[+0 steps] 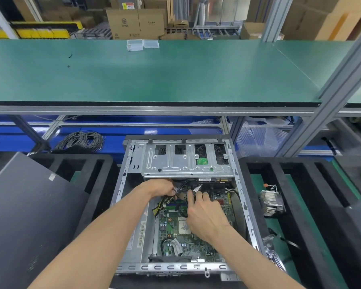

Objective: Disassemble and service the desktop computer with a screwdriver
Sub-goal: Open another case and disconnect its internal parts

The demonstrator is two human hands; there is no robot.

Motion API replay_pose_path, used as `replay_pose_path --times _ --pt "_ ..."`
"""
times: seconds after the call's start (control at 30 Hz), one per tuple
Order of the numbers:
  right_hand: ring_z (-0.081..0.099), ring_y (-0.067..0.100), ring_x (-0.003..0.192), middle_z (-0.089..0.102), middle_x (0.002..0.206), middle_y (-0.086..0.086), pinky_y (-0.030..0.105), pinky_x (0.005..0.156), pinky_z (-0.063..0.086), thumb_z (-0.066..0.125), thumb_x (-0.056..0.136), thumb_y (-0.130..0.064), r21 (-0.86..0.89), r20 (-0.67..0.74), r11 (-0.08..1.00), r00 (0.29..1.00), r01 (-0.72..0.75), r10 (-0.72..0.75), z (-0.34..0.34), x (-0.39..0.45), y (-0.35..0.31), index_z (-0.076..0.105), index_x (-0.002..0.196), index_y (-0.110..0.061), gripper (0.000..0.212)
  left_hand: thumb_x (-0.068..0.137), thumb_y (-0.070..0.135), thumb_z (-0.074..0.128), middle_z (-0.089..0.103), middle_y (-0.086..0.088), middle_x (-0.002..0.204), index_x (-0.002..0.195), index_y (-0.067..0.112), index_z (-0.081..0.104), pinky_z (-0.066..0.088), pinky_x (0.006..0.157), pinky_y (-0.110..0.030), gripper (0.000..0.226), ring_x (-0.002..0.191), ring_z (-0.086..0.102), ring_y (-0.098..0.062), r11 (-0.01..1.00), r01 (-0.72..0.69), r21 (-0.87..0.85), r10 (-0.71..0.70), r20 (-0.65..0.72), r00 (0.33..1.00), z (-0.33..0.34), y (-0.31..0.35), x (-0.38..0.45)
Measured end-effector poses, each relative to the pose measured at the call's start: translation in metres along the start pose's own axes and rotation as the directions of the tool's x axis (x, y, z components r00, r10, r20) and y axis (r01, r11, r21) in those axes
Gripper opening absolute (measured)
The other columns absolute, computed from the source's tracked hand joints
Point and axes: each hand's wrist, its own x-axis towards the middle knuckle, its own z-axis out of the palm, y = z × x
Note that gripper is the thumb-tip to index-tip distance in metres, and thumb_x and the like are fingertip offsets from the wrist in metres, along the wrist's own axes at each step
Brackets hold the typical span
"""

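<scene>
Both hands (181, 197) grip cables (182, 189) inside the open computer case (247, 215).

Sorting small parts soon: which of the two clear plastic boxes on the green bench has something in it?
The left clear box, the taller one; small items show at its left end. The flatter right box looks empty.

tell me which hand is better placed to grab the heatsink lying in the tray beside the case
Right, probably. The heatsink lies in the foam tray on the right of the open case, nearer the right hand. The left hand pinches cables inside the case and would need to cross over.
</scene>
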Motion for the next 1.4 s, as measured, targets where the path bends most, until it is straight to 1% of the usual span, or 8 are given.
replay_pose_path --times 0.17,0.33,0.5,0.7,0.9,1.13,1.33,1.4 --pt "0.056 0.039 0.113 0.053 0.131 0.028 0.046 0.077 0.058 0.051 0.098 -0.031 0.005 0.028 1.000 1.000 0.004 -0.004 0.002 0.002 -0.003 0.012 0.155 0.005 0.079 0.103 0.015 0.049 0.061 -0.014 0.132 0.123 0.001 0.064 0.036 0.109 -0.038 0.028 0.121 0.054 -0.030 0.988 -0.032 0.153 0.025 0.043 0.999 0.000 0.000 0.007" --pt "0.054 0.038 0.115 0.051 0.133 0.026 0.046 0.076 0.055 0.049 0.099 -0.033 -0.019 0.012 0.999 1.000 -0.027 0.027 0.000 0.000 -0.003 0.010 0.155 0.006 0.078 0.104 0.017 0.048 0.059 -0.013 0.136 0.127 0.002 0.062 0.035 0.112 -0.042 0.030 0.126 0.051 -0.030 0.985 -0.035 0.166 0.027 0.052 0.998 0.001 -0.005 0.015" --pt "0.056 0.039 0.111 0.051 0.131 0.030 0.046 0.075 0.056 0.050 0.099 -0.018 -0.045 0.020 0.999 1.000 0.002 -0.002 -0.006 0.000 -0.006 0.012 0.153 0.012 0.072 0.103 0.017 0.048 0.059 -0.015 0.134 0.125 0.001 0.061 0.036 0.111 -0.042 0.030 0.127 0.051 -0.032 0.985 -0.036 0.171 0.027 0.054 0.998 0.001 -0.007 0.019" --pt "0.062 0.037 0.102 0.056 0.124 0.030 0.044 0.073 0.056 0.048 0.098 -0.008 -0.053 0.029 0.999 1.000 0.005 -0.003 -0.009 0.001 -0.002 0.024 0.148 0.014 0.060 0.104 0.017 0.048 0.060 -0.014 0.133 0.125 0.003 0.062 0.038 0.110 -0.040 0.029 0.114 0.054 -0.025 0.982 -0.036 0.185 0.025 0.061 0.998 0.002 -0.009 0.022" --pt "0.068 0.034 0.088 0.063 0.111 0.026 0.038 0.060 0.047 0.049 0.095 -0.005 -0.053 0.042 0.999 0.999 0.003 -0.001 -0.009 0.004 -0.001 0.040 0.140 0.012 0.048 0.104 0.016 0.047 0.062 -0.015 0.131 0.120 0.000 0.066 0.035 0.112 -0.043 0.030 0.124 0.053 -0.033 0.984 -0.051 0.172 0.038 0.076 0.996 0.001 -0.009 0.022" --pt "0.062 0.036 0.104 0.056 0.129 0.020 0.044 0.077 0.055 0.062 0.088 -0.022 0.063 0.005 0.994 0.996 -0.085 0.085 0.000 0.001 0.004 0.041 0.138 -0.002 0.058 0.104 0.041 0.046 0.057 -0.007 0.139 0.127 0.012 0.063 0.038 0.100 -0.031 0.041 0.116 0.053 -0.021 0.979 -0.010 0.204 0.014 -0.018 1.000 -0.001 -0.011 0.020" --pt "0.057 0.035 0.112 0.057 0.130 0.015 0.049 0.092 0.049 0.059 0.085 -0.023 0.104 -0.028 0.989 0.994 -0.104 0.107 0.001 -0.003 0.007 0.044 0.129 -0.009 0.048 0.103 0.024 0.049 0.066 -0.008 0.128 0.111 0.018 0.068 0.042 0.086 -0.026 0.021 0.098 0.056 -0.015 0.978 -0.111 0.178 0.123 -0.059 0.991 -0.001 -0.010 0.011" --pt "0.057 0.034 0.111 0.058 0.127 0.013 0.049 0.093 0.048 0.059 0.084 -0.024 0.118 -0.023 0.989 0.995 -0.094 0.097 -0.001 -0.005 0.009 0.045 0.126 -0.011 0.046 0.104 0.023 0.047 0.064 -0.008 0.133 0.115 0.017 0.069 0.041 0.086 -0.025 0.026 0.105 0.058 -0.017 0.977 -0.117 0.178 0.126 -0.044 0.991 -0.002 -0.006 0.004"
